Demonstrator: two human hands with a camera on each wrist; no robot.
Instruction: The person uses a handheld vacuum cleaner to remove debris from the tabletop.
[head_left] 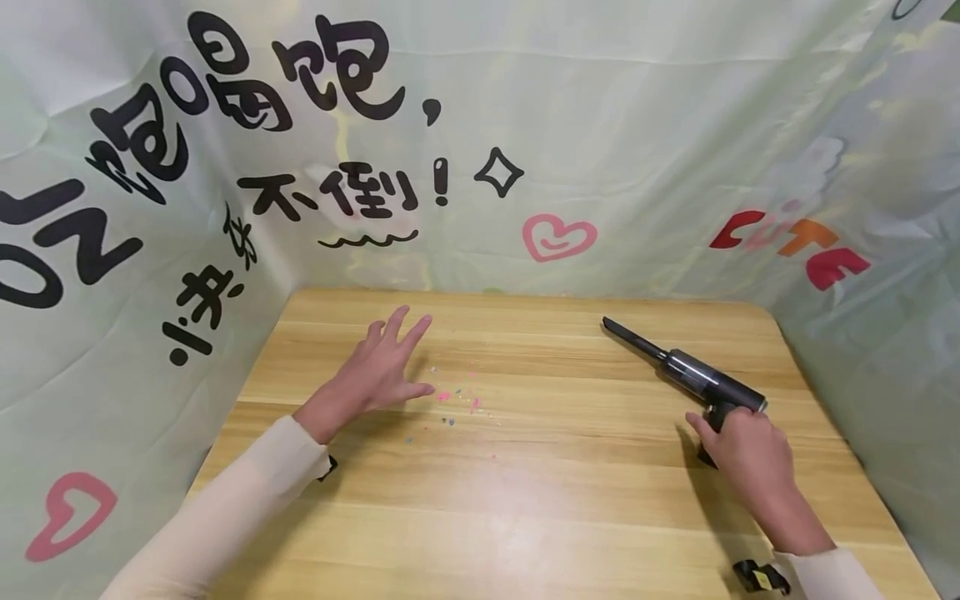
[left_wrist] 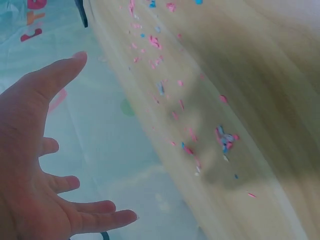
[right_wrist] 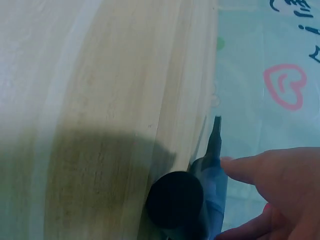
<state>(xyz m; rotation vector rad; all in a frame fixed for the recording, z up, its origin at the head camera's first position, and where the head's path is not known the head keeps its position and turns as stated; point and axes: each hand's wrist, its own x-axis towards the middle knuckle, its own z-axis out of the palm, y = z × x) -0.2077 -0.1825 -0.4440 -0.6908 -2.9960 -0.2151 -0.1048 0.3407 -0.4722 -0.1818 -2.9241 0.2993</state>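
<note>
A black handheld vacuum [head_left: 705,382] with a long narrow nozzle is at the right of the table, its nozzle pointing to the back left. My right hand [head_left: 753,458] grips its handle; in the right wrist view the thumb of that hand [right_wrist: 285,187] is against the dark body [right_wrist: 215,187]. My left hand [head_left: 375,371], fingers spread and holding nothing, hovers just left of small pink, blue and white scraps [head_left: 475,404]. The left wrist view shows this hand [left_wrist: 30,175] beside the scattered scraps [left_wrist: 227,140].
The wooden table [head_left: 525,517] has a printed cloth [head_left: 637,150] behind it and on both sides. Black characters, pink hearts and coloured letters mark the cloth. A dark strap piece [head_left: 761,577] shows at the right wrist.
</note>
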